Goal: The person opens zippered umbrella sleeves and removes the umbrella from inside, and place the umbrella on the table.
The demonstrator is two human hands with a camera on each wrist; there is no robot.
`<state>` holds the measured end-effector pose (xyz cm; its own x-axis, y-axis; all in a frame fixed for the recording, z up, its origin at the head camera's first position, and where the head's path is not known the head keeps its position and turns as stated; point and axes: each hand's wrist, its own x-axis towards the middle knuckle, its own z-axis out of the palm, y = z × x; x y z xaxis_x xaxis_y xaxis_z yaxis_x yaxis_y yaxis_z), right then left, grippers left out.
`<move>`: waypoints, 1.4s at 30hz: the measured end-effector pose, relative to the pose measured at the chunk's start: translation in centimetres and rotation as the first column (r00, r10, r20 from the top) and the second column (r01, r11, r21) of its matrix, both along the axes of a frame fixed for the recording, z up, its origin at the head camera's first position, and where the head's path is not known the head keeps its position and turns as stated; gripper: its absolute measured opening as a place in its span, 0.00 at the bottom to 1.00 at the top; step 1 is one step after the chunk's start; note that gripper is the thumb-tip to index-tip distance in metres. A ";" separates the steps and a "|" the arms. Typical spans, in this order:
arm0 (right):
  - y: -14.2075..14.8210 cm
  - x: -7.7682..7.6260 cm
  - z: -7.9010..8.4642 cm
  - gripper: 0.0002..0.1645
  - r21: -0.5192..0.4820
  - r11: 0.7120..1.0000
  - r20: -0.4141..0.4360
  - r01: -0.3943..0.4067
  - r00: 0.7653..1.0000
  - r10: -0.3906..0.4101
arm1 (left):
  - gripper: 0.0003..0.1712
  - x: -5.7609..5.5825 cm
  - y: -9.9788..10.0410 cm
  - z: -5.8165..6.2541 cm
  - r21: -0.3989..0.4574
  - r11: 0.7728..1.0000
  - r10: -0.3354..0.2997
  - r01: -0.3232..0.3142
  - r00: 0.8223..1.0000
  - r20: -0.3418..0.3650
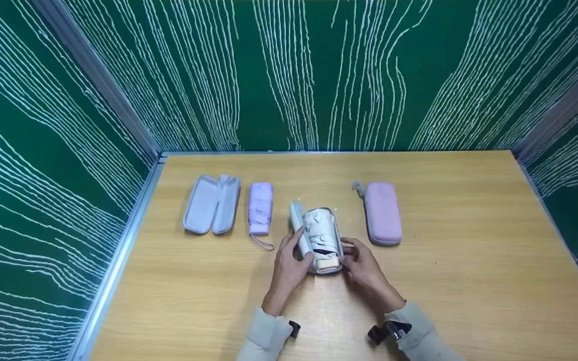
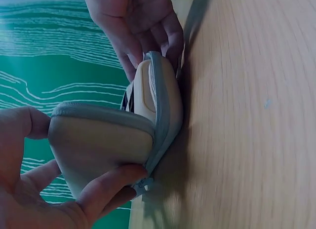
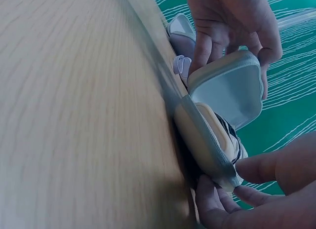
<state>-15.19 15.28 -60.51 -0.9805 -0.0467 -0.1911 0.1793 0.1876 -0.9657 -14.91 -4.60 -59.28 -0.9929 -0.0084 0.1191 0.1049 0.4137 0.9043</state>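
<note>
A cream zip case (image 2: 170, 98) lies open on the table, its grey-lined lid (image 3: 229, 88) raised to the left. In its other half sits a cream folded umbrella (image 1: 322, 228) with a pale end cap. My left hand (image 1: 291, 263) holds the lid between thumb and fingers; the left wrist view shows the thumb near the hinge side. On the opposite side, my right hand (image 1: 364, 265) pinches the rim of the lower half, thumb at the umbrella's edge and fingers against the outer shell. Part of the umbrella is hidden by the case wall in both wrist views.
Left of the hands lie a purple folded umbrella (image 1: 260, 208) with a wrist strap and an opened grey-lilac case (image 1: 201, 205). A closed pink case (image 1: 384, 213) lies to the right. Green patterned walls (image 1: 279, 75) border the wooden table (image 1: 469, 225).
</note>
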 end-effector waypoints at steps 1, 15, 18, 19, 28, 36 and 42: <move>0.0 0.0 0.0 0.29 0.000 1.000 -0.006 0.000 1.000 0.000 | 0.37 0.0 0.0 0.0 -0.004 1.000 0.001 -0.001 1.000 -0.002; -0.1 0.0 0.1 0.28 -0.007 1.000 -0.038 0.007 0.999 -0.007 | 0.35 0.5 -1.2 -0.4 0.076 0.996 0.036 -0.037 0.999 0.015; -0.1 0.0 0.1 0.28 -0.008 1.000 -0.042 0.007 0.999 -0.008 | 0.35 0.6 -1.5 -0.4 0.108 0.993 0.043 -0.045 0.999 0.028; -0.1 0.0 0.1 0.28 -0.004 1.000 -0.043 0.007 0.999 -0.007 | 0.35 0.7 -1.6 -0.4 0.125 0.991 0.042 -0.046 0.999 0.035; 0.0 0.2 0.0 0.29 0.012 1.000 -0.043 -0.005 0.999 0.005 | 0.33 1.2 -2.4 -0.9 0.249 0.966 0.055 -0.067 0.997 0.056; 0.1 0.2 -0.2 0.27 0.077 0.997 -0.084 0.000 0.996 0.007 | 0.29 1.5 -2.6 -1.1 0.276 0.953 0.116 -0.126 0.992 0.053; -0.3 0.3 0.0 0.28 0.207 0.978 -0.198 0.009 0.980 0.033 | 0.29 1.6 -2.6 -1.0 0.285 0.947 0.136 -0.150 0.988 0.070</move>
<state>-14.84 14.98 -60.51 -0.9992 -0.0389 0.0018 -0.0168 0.3870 -0.9219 -13.31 -7.23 -60.29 -0.9832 -0.1778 0.0423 0.0169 0.1416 0.9898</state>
